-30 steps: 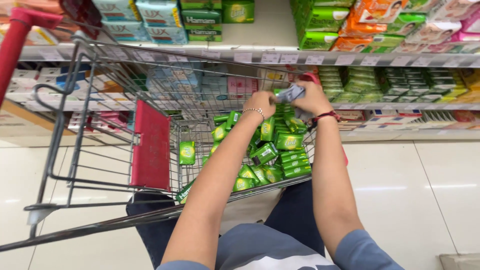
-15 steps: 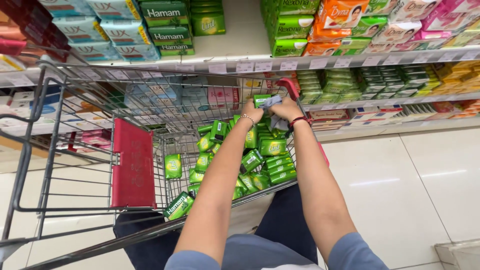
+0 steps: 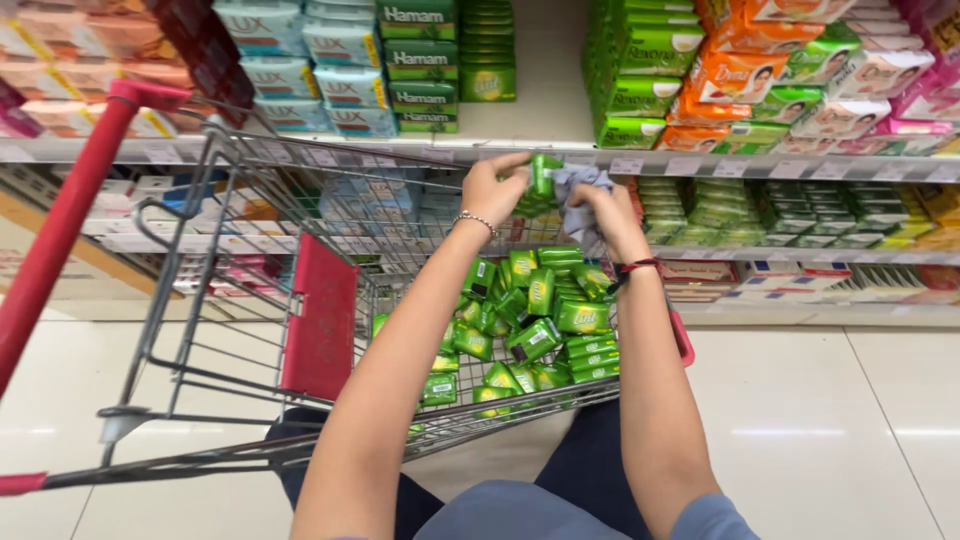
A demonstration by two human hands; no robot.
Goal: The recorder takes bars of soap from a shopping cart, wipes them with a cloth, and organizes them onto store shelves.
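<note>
Item: green soap bar (image 3: pixel 543 176), pinched at its left end by the fingers of the left hand (image 3: pixel 493 188) and held raised above the far end of the wire shopping trolley (image 3: pixel 250 260). A grey cloth (image 3: pixel 580 190) is bunched in the closed right hand (image 3: pixel 612 215) and pressed against the bar's right side. Below both hands a heap of green soap packs (image 3: pixel 535 320) is kept in the trolley basket; beyond the hands, stocked store shelves (image 3: pixel 700 160) of boxed soaps are ranged.

green soap packets (image 3: pixel 540 320) in cart | stacked boxes (image 3: pixel 700 70) on shelves
</note>
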